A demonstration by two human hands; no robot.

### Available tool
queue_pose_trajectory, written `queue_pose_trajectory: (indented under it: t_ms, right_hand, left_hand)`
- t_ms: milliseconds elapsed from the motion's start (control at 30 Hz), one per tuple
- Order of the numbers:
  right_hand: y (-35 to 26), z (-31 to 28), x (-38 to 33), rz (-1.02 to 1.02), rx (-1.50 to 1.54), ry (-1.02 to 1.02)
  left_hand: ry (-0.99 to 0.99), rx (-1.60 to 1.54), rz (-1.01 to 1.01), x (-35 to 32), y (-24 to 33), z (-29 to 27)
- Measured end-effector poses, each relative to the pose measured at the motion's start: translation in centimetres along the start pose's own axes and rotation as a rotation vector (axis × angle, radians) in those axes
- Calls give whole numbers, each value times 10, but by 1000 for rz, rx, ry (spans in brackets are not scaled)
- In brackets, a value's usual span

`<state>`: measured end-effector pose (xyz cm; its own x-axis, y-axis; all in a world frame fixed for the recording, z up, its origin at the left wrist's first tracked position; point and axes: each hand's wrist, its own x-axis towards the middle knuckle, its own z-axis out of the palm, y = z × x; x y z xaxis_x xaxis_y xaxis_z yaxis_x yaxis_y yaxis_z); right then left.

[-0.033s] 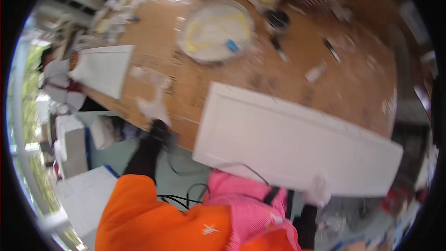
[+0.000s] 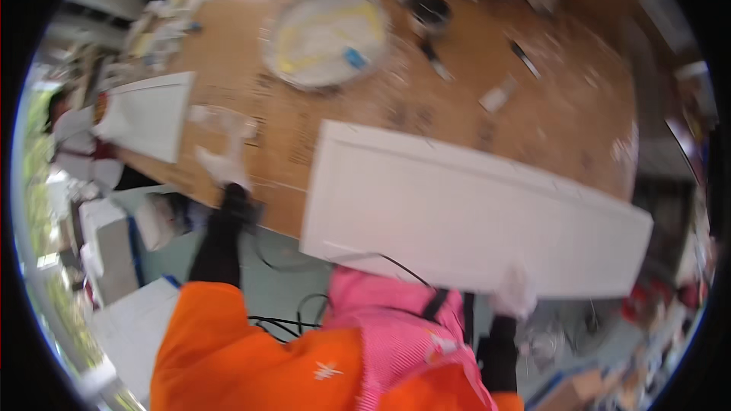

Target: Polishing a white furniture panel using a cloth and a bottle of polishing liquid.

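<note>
Panel: long white board (image 2: 472, 213) is laid over the bench (image 2: 563, 114) near edge.
Right hand (image 2: 515, 294): panel's near edge is grasped.
Left hand (image 2: 222, 164): gloved, at bench edge; grip cannot be told.
Risk: overhanging panel may tip if released.

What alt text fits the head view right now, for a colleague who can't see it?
A person in orange sleeves stands at a wooden worktable; the gloved right hand grips the near edge of a long white panel, and the gloved left hand rests on the table. A round paint-smeared tray sits beyond.
</note>
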<state>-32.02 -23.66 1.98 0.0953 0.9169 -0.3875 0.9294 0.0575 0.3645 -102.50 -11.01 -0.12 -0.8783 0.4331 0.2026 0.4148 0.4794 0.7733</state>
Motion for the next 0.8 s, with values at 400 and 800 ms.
queue_pose_trajectory:
  t_ms: [400,800]
  right_hand:
    - [-53,-82,8,-189,507,-115]
    - [112,-20,30,512,429,-146]
  left_hand:
    - [-695,-529,320,-57,109,-19]
    - [-1453,-88,413,-293,220,-20]
